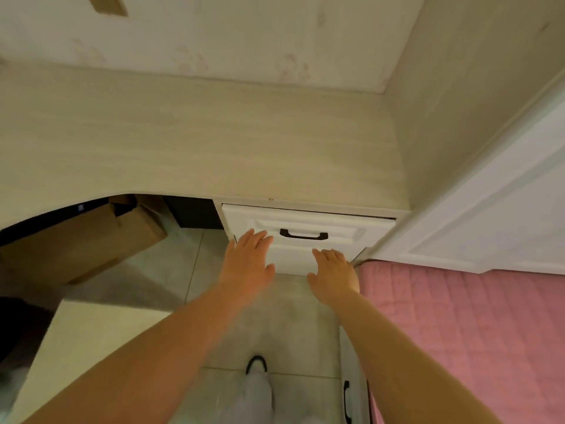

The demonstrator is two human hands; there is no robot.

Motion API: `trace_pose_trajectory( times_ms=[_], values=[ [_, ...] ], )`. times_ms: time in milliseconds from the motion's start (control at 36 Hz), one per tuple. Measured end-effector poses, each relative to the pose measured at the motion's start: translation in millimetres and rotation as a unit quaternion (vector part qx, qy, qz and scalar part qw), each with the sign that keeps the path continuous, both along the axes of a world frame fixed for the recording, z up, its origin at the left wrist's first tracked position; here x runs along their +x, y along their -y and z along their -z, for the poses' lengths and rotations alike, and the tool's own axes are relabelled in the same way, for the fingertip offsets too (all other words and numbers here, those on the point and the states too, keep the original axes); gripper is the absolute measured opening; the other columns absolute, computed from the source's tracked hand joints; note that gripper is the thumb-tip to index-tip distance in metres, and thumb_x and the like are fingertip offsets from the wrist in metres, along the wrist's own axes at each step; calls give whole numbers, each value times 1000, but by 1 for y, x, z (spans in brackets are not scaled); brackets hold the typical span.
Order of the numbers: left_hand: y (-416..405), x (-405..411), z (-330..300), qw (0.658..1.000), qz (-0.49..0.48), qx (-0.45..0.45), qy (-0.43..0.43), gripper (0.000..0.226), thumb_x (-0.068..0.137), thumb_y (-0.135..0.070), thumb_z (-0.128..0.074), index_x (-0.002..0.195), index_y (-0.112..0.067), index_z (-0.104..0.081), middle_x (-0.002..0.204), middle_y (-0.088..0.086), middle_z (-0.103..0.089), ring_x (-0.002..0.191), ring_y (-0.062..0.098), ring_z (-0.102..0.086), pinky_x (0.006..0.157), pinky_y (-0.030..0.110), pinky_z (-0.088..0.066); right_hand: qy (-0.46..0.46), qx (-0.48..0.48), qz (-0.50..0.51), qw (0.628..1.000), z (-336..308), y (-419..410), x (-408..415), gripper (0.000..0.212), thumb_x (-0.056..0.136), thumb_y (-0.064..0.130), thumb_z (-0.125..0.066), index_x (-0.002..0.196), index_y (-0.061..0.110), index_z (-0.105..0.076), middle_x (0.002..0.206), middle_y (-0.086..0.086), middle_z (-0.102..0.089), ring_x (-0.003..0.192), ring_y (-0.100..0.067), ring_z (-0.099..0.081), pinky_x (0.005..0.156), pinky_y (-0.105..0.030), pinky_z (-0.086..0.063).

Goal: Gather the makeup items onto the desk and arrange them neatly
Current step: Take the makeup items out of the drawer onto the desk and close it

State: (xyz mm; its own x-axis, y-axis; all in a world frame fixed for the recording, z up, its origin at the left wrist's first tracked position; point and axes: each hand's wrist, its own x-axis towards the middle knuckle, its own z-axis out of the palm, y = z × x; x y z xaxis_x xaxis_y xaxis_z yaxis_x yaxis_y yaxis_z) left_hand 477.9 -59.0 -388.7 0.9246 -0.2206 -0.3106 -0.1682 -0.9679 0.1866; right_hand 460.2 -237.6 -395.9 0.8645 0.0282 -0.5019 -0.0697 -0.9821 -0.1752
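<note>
A person stands facing a pale wood-grain desk [195, 139] set into a corner, both bare arms stretched forward and down. The left hand [248, 257] and the right hand [334, 274] are both released, fingers straight and spread, holding nothing. They are at the front of a white panelled drawer [305, 237] under the desk's right end; whether the palms touch the front or hover just short of it cannot be told. A curved black metal handle [303, 235] sits between and slightly above the hands, ungripped.

No makeup items show anywhere, not on the desk and not elsewhere, so they are probably still to be fetched, perhaps from this drawer.

The drawer looks shut or nearly so, and its contents are hidden. A brown cardboard box [82, 237] sits tilted in the shadow under the desk, with its flaps partly open and its contents unseen.

The risks look slight. Flat palms cannot pull a drawer open, so a hand would likely need to take the handle. A pink quilted bed cover [458, 325] lies just beside the drawer on the right, leaving little elbow room.
</note>
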Motion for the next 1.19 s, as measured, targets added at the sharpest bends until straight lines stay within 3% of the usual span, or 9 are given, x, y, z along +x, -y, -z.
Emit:
trace_pose_trajectory(
  times_ms=[167,556,694,778,889,1000,1111,1194],
  values=[
    [-3,32,34,998,25,29,-44,61,93,-31,-43,148,-22,-18,158,-3,-10,146,19,0,118,43,-10,-35,14,-2,999,32,-4,43,61,96,30,-39,150,19,-14,156,-2,-16,145,-21,-9,116,-35,-16],
    [7,63,69,1000,7,-3,-20,61,93,-27,-42,149,-21,-15,158,-4,-4,146,18,5,118,44,-4,-53,7,-56,997,79,-1,94,68,94,31,-44,150,16,-9,159,-1,-1,147,-20,0,117,-34,-11],
    [11,68,74,999,-8,-44,10,62,92,-23,-46,148,-20,-20,158,-3,-8,146,18,0,119,42,0,-66,8,-75,995,84,1,102,67,93,30,-45,149,14,-13,157,-2,-10,144,-20,-12,115,-34,-17],
    [13,72,77,997,-5,-66,42,65,88,-18,-53,147,-18,-25,157,0,-16,145,21,-13,118,43,-9,-82,3,-84,993,86,-1,102,65,91,30,-47,147,13,-19,154,-4,-17,141,-22,-20,110,-35,-25],
    [14,78,80,991,-3,-98,87,69,75,-10,-66,139,-11,-42,147,7,-38,135,29,-37,111,51,-29,-92,1,-88,992,88,-1,105,73,89,31,-50,149,14,-12,154,-2,-14,141,-21,-19,110,-35,-26],
    [16,82,80,993,9,-84,87,68,78,-12,-63,142,-13,-38,150,5,-34,138,26,-31,114,49,-24,-117,7,-73,990,90,-2,113,74,87,35,-52,148,14,-16,151,-1,-16,139,-21,-18,107,-35,-31],
    [17,82,81,998,15,-33,47,68,89,-22,-51,149,-21,-18,157,-3,-14,145,18,-9,119,42,-6,-123,15,-59,991,90,-3,116,68,83,32,-55,142,11,-28,146,-2,-22,137,-21,-21,105,-36,-35],
    [16,82,82,999,15,11,28,70,93,-29,-46,150,-22,-7,158,-4,-4,146,16,0,119,43,-2,-129,22,-50,990,90,-2,116,65,82,29,-55,140,12,-31,144,-2,-24,134,-21,-24,104,-37,-37]
  ],
)
